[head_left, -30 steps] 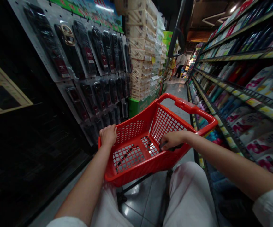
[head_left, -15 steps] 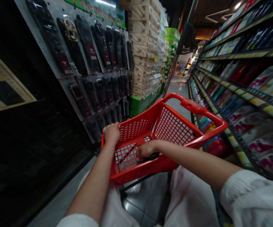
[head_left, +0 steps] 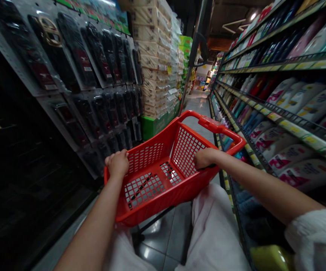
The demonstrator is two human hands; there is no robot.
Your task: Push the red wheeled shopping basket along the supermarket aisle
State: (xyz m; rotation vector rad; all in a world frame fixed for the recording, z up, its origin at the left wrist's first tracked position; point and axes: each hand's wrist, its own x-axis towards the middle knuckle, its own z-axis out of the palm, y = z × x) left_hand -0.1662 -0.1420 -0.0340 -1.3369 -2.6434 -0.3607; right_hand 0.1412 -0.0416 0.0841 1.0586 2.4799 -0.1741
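Observation:
A red plastic shopping basket (head_left: 163, 150) rides on a dark trolley frame in front of me, its mesh bottom bare. My left hand (head_left: 118, 164) is closed over the basket's near left rim. My right hand (head_left: 205, 158) is closed on the right rim, fingers curled over something dark there. A red handle (head_left: 212, 124) arches across the basket's far end. My light trousers show below the basket.
Peg wall with several black packaged items (head_left: 100, 75) on the left, then stacked tissue packs (head_left: 157, 64). Shelves of bottles and refill pouches (head_left: 287, 109) line the right. A narrow tiled aisle (head_left: 196, 101) runs ahead past a dark pole (head_left: 192, 56).
My right hand left the basket's bottom and went back to the right rim. The view swung left and the basket advanced slightly along the aisle.

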